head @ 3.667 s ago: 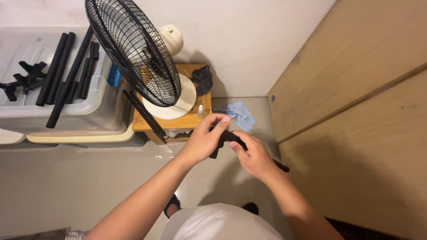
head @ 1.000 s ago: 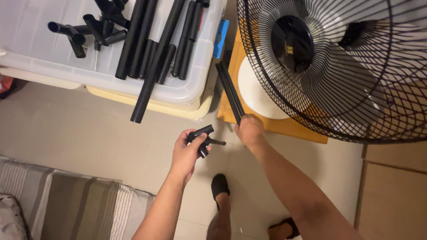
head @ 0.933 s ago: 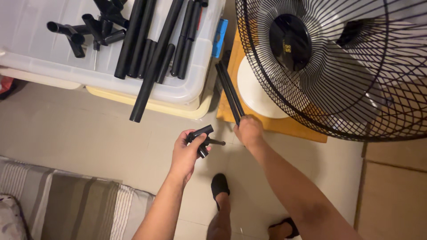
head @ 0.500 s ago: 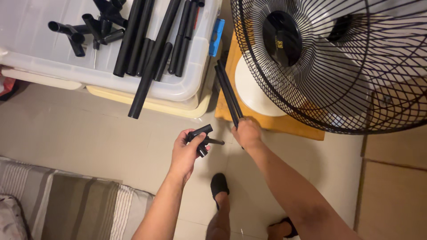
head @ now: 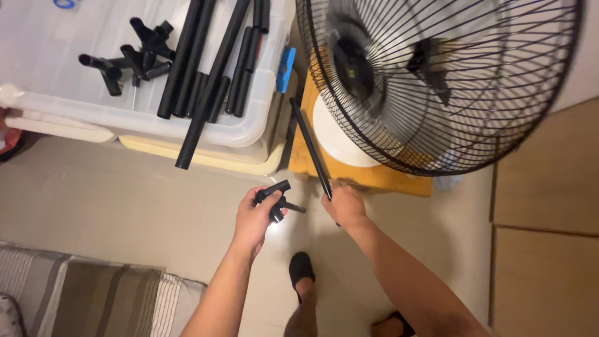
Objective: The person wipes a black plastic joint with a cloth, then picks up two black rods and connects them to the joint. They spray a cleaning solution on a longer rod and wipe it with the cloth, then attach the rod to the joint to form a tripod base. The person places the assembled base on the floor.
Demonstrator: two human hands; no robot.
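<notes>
Left hand [head: 254, 215]: closed around a black tube connector [head: 272, 198], a short multi-armed fitting with a thin metal pin sticking out toward the right hand. Connector sits at the top of the fist, held over the tiled floor [head: 112, 200].

Right hand [head: 343, 205]: just right of the left hand, not touching it. Fingers wrapped around the lower end of a thin black rod [head: 310, 146]. The rod runs up and away from the hand, leaning against the edge of a low wooden stool [head: 368, 178].

Above the right hand: black wire-cage fan [head: 430, 81], its white round base on the stool.

Above and left of the left hand: clear plastic storage box [head: 56, 106] with lid on. Lying on the lid are several long black tubes [head: 206, 75]; one overhangs the near edge toward the left hand. More black connectors [head: 134, 56] lie left of the tubes.

Below the hands: a foot in a dark slipper [head: 302, 268]. Lower left of the left hand: striped fabric [head: 93, 293].
</notes>
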